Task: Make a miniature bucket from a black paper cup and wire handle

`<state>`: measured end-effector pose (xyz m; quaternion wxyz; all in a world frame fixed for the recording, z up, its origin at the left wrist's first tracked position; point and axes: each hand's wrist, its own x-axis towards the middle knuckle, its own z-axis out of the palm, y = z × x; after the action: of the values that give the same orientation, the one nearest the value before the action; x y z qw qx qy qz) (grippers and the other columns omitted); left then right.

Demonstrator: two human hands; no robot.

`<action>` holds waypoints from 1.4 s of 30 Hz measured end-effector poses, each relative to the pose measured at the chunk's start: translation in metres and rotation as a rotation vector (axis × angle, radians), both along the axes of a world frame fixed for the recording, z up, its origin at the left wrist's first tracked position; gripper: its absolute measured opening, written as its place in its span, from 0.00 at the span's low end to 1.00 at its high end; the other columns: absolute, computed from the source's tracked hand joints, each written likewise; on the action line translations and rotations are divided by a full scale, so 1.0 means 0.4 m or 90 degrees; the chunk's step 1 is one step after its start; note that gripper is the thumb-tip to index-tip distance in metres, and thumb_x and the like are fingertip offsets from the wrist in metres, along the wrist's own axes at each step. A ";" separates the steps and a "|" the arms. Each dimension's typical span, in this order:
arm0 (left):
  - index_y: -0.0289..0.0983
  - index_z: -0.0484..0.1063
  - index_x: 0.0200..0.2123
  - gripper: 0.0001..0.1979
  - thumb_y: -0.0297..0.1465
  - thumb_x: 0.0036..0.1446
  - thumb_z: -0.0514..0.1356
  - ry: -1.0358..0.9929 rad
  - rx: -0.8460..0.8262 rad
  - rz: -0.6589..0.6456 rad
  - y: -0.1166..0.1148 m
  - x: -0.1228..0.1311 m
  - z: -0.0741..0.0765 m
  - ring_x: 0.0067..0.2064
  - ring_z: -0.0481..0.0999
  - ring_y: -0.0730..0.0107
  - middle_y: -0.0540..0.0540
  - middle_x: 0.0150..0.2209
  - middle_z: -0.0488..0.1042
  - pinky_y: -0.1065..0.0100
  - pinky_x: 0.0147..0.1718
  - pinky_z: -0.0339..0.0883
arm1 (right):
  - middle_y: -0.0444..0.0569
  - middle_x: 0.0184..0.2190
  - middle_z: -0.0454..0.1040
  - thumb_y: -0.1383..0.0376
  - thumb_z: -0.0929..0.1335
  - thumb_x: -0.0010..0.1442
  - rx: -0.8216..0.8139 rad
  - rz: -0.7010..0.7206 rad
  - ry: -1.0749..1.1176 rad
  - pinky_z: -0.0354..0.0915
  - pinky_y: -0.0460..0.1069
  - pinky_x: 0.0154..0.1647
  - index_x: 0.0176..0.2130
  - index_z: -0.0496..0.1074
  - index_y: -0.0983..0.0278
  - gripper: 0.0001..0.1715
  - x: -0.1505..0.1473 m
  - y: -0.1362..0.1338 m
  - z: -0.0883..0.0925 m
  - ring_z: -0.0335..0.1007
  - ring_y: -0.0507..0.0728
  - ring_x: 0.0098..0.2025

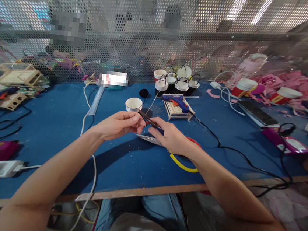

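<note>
My left hand (123, 125) is closed in a pinch near the tip of a slim dark strip (146, 117). My right hand (172, 135) is also closed, with thumb and fingers on the strip's other end. What the strip is made of is too small to tell. Just beyond the fingers stands a white paper cup (133, 104). Under my right hand lies a silver, blade-like piece (149, 139) with a row of light dots. Red and yellow curved pieces (183, 165) show beside my right wrist.
A blue glue gun (181, 103) rests on a small wooden stick rack (171, 110), its black cord running right. Behind it stand several cups with black loop handles (182, 85). Right are a phone (258, 113) and a purple power strip (286, 141). A white cable (93, 175) crosses the table's left side.
</note>
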<state>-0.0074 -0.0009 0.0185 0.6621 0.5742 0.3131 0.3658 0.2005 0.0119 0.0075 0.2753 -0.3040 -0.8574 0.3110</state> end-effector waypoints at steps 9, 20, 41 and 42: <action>0.36 0.67 0.26 0.12 0.39 0.50 0.61 -0.115 -0.106 -0.092 -0.015 0.026 -0.015 0.28 0.67 0.72 0.48 0.24 0.66 0.67 0.31 0.59 | 0.52 0.40 0.72 0.61 0.60 0.62 0.038 0.036 0.031 0.63 0.49 0.41 0.45 0.63 0.65 0.13 0.001 -0.005 0.002 0.68 0.55 0.41; 0.36 0.60 0.23 0.09 0.29 0.53 0.56 0.552 0.531 0.343 -0.040 0.050 0.024 0.30 0.60 0.70 0.49 0.25 0.63 0.65 0.32 0.53 | 0.52 0.37 0.73 0.61 0.60 0.62 0.071 -0.091 -0.013 0.62 0.49 0.37 0.45 0.63 0.66 0.14 -0.016 0.002 -0.035 0.69 0.56 0.37; 0.34 0.67 0.24 0.10 0.34 0.51 0.61 0.027 0.018 0.123 -0.022 0.026 0.015 0.27 0.65 0.76 0.50 0.24 0.67 0.71 0.29 0.59 | 0.51 0.39 0.72 0.60 0.59 0.62 0.030 -0.027 0.039 0.62 0.48 0.38 0.45 0.63 0.65 0.15 -0.005 -0.004 -0.010 0.68 0.56 0.39; 0.34 0.67 0.24 0.10 0.34 0.51 0.61 0.072 0.064 0.154 -0.023 0.024 0.018 0.27 0.65 0.77 0.50 0.23 0.67 0.71 0.29 0.58 | 0.52 0.40 0.73 0.59 0.59 0.62 0.032 -0.034 0.032 0.61 0.48 0.38 0.45 0.63 0.65 0.15 -0.005 -0.003 -0.011 0.68 0.56 0.39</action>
<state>0.0023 -0.0100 0.0258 0.5651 0.5843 0.3979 0.4253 0.1985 0.0106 0.0033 0.3124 -0.3116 -0.8493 0.2896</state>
